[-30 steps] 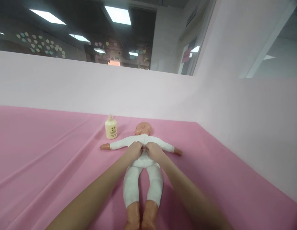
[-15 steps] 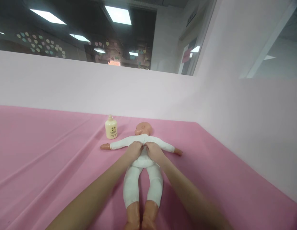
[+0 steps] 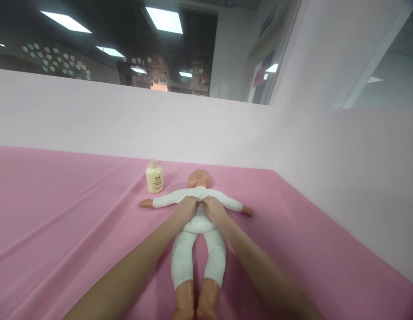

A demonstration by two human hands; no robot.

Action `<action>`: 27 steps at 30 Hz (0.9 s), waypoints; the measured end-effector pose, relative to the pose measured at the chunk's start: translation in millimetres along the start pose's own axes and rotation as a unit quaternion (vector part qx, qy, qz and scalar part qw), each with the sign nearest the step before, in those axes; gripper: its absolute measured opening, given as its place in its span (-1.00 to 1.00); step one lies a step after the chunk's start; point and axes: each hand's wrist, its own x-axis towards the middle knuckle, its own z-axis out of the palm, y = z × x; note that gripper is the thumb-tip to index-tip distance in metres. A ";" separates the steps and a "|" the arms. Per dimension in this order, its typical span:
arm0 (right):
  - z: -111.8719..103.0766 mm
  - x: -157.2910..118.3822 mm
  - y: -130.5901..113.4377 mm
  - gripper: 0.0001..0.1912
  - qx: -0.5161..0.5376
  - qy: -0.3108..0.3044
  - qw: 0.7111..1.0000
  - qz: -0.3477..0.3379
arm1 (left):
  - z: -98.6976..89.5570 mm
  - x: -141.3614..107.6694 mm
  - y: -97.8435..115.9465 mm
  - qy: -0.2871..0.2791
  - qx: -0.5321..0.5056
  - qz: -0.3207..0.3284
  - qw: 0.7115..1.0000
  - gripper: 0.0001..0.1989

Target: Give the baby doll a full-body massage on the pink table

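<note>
A baby doll (image 3: 201, 222) with a white cloth body lies stretched out on a pink sheet, its arms spread wide and its feet towards me. Its bald head (image 3: 200, 178) is turned to the left, and it appears to lie face down. My left hand (image 3: 187, 209) rests on the left of the doll's upper back, fingers curled in and pressed to the cloth. Mirroring it, my right hand (image 3: 213, 209) is curled on the right side. The fingertips of both hands nearly meet at the middle, where they are partly hidden.
A cream-coloured lotion bottle (image 3: 154, 178) stands upright beyond the doll's left arm. Creases run through the pink sheet (image 3: 76, 231) on the left. A white wall (image 3: 159, 124) closes off the back, with a window (image 3: 109, 49) above it; another wall (image 3: 353, 169) rises at right.
</note>
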 end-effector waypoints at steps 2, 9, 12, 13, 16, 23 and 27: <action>0.4 0.1 0.0 -0.70 -0.003 -0.002 1.000 0.002 | 0.2 -0.9 0.2 0.002 0.015 0.004 1.000 -0.73; -2.6 -2.6 -4.4 -0.76 0.008 0.001 1.000 0.012 | -3.1 -4.2 3.7 -0.006 0.052 0.012 0.999 -0.80; -3.6 -3.6 -4.6 -0.77 0.010 0.004 1.000 0.008 | -3.7 -3.7 3.4 -0.015 0.064 0.018 0.998 -0.83; -3.6 -3.6 -4.0 -0.78 0.011 0.006 1.000 0.005 | -3.7 -3.4 3.2 -0.018 0.067 0.015 0.998 -0.83; -3.1 -3.0 -1.5 -0.77 0.010 0.008 1.000 -0.004 | -3.4 -2.9 3.0 -0.022 0.068 0.006 0.997 -0.84; -5.6 -2.5 -3.1 -0.74 0.003 -0.006 1.000 -0.003 | -0.8 -4.0 1.8 -0.010 0.061 0.003 0.998 -0.76; -4.5 -2.5 -3.9 -0.80 -0.006 0.003 1.000 -0.001 | 2.0 -3.6 0.5 -0.001 0.055 0.004 0.998 -0.81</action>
